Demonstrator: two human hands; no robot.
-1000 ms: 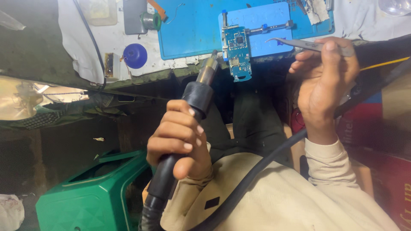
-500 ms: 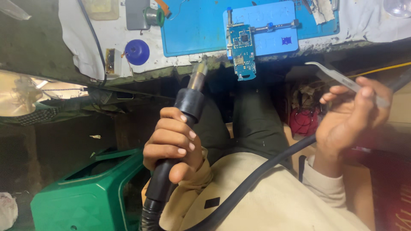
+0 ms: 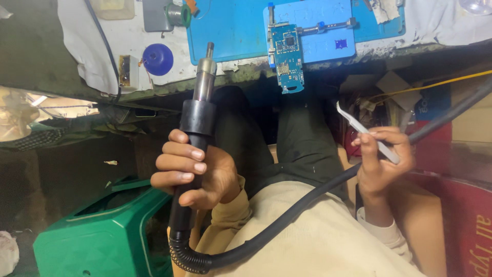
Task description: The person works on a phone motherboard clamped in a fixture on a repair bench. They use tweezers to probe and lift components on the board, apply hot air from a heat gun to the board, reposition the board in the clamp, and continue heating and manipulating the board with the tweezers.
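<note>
My left hand (image 3: 192, 172) grips the black handle of a hot-air gun (image 3: 197, 115), its metal nozzle pointing up toward the bench edge. A thick black hose (image 3: 307, 200) runs from the gun's base across my lap. My right hand (image 3: 382, 161) holds silver tweezers (image 3: 366, 132) over my right thigh, tips pointing up and left. A blue circuit board (image 3: 287, 56) is clamped in a blue holder (image 3: 328, 38) on the blue mat (image 3: 230, 25), and hangs over the bench edge, apart from both tools.
A green plastic stool (image 3: 102, 231) stands at lower left. On the bench sit a blue round cap (image 3: 158, 57), a solder spool (image 3: 177, 14) and a small component block (image 3: 125, 69). Red boxes (image 3: 466, 215) and a yellow wire (image 3: 435, 82) are at right.
My right hand has drawn the tweezers down and away from the board to my lap. The hot-air gun's nozzle now stands more upright, left of the board.
</note>
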